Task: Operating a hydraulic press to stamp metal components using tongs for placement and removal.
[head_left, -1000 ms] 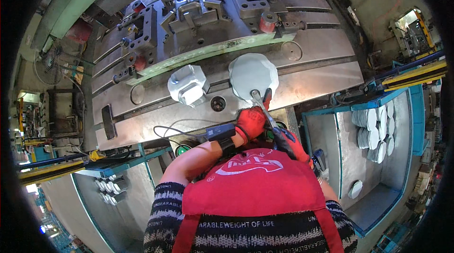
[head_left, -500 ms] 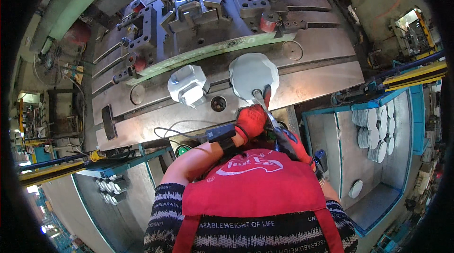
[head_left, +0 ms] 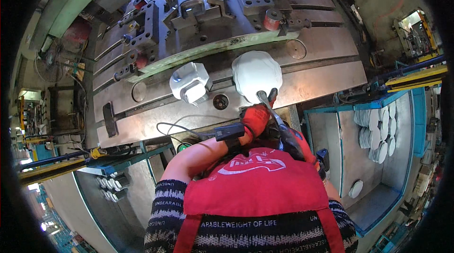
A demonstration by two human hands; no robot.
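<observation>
Discs (head_left: 257, 75) sit by the surface's (head_left: 326, 82) front edge, likely so the tool (head_left: 279, 121) my right hand (head_left: 305, 148) grips reaches; whether left hand (head_left: 256, 118) grips, I can't tell.

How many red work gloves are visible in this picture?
2: one on the left hand, near the pale roundish metal blanks; one on the right hand, holding the dark-handled metal tool.

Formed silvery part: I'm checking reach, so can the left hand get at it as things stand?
Probably yes: only metal bed shows between the left hand and the silvery part.
</observation>
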